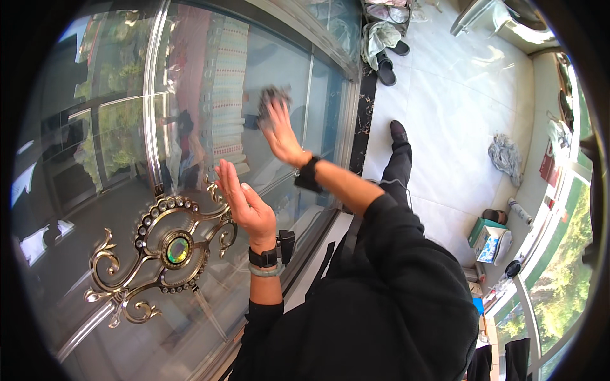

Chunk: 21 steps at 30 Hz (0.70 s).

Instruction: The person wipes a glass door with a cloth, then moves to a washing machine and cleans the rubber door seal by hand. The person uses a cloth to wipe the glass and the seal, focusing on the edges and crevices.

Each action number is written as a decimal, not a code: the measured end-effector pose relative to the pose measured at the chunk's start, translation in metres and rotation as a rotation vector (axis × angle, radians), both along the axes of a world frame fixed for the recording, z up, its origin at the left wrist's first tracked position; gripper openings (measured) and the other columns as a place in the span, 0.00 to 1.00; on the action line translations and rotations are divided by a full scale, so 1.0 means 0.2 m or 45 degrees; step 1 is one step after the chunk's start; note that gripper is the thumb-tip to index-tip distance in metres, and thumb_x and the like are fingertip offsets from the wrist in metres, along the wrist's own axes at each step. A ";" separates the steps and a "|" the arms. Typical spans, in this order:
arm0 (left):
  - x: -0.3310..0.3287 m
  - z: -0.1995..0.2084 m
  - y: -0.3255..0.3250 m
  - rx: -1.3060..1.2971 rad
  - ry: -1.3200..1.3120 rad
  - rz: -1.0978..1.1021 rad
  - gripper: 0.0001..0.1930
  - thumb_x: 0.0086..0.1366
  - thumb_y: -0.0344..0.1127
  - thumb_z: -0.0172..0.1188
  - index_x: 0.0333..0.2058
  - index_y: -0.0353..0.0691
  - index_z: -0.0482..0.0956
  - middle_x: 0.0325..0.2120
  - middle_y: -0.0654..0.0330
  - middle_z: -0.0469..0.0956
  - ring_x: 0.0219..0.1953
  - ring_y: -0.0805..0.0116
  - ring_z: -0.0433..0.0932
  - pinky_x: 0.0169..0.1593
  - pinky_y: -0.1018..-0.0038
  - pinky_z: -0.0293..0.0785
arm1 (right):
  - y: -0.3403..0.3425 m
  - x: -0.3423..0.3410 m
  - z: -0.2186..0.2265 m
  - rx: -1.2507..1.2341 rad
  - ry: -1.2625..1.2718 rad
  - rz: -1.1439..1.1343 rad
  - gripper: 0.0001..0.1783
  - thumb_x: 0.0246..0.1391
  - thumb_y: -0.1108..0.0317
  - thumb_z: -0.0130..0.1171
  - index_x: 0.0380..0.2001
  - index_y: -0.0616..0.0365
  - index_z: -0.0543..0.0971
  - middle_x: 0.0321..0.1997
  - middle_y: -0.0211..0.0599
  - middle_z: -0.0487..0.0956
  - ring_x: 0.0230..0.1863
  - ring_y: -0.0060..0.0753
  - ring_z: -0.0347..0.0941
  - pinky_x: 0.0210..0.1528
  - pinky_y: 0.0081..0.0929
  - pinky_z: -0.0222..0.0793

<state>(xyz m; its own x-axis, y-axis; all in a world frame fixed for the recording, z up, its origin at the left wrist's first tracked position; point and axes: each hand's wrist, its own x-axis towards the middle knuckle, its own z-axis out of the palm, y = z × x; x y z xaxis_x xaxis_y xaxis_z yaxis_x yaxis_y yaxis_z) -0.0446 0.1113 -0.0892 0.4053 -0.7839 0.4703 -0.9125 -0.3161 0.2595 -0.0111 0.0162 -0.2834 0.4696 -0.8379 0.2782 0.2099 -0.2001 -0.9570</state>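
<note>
My right hand (279, 130) presses a dark grey cloth (274, 105) against the glass door panel (267, 70). Both the hand and the cloth are smeared by motion, so the exact grip is hard to make out. Lower and to the left, my left hand (248, 206) is held up with its fingers stretched out and nothing in it. It is nearest to the glass and to the ornate metal scrollwork (149, 244), which has a round shiny green centre. Whether its fingertips touch the glass cannot be told.
Metal bars (150, 108) divide the glass, which shows reflections. Black shoes (385, 68) lie by a rack at the top, on a pale tiled floor (445, 120). A clear plastic bag (505, 157) rests at the right, near a green box (481, 230) below the windows.
</note>
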 end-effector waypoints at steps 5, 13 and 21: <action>0.03 -0.03 -0.09 0.001 0.037 0.016 0.23 0.69 0.23 0.41 0.62 0.28 0.63 0.63 0.45 0.64 0.68 0.47 0.59 0.70 0.53 0.49 | -0.63 0.22 0.08 -0.201 -0.095 -0.171 0.33 0.60 0.65 0.48 0.67 0.63 0.56 0.73 0.54 0.50 0.74 0.63 0.38 0.74 0.48 0.36; 0.07 -0.09 -0.36 0.056 0.092 -0.036 0.24 0.68 0.25 0.43 0.63 0.29 0.62 0.65 0.45 0.61 0.68 0.44 0.57 0.70 0.50 0.46 | -0.26 0.06 -0.42 0.705 0.311 0.082 0.31 0.66 0.56 0.43 0.68 0.57 0.55 0.73 0.58 0.47 0.73 0.61 0.42 0.72 0.50 0.41; 0.05 -0.13 -0.41 0.135 0.114 0.042 0.24 0.68 0.25 0.44 0.63 0.29 0.63 0.63 0.45 0.64 0.67 0.45 0.59 0.69 0.50 0.48 | -0.71 0.22 0.11 -0.023 -0.124 -0.360 0.28 0.57 0.70 0.55 0.62 0.58 0.68 0.66 0.51 0.56 0.67 0.56 0.49 0.69 0.45 0.47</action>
<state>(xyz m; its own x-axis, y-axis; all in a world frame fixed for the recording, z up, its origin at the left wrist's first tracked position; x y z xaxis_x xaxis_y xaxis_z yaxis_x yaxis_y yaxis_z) -0.0344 0.0296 -0.1151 0.4683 -0.8128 0.3465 -0.8759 -0.3755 0.3028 0.0330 -0.1262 -0.2613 0.1887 -0.9262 0.3265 0.2341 -0.2805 -0.9309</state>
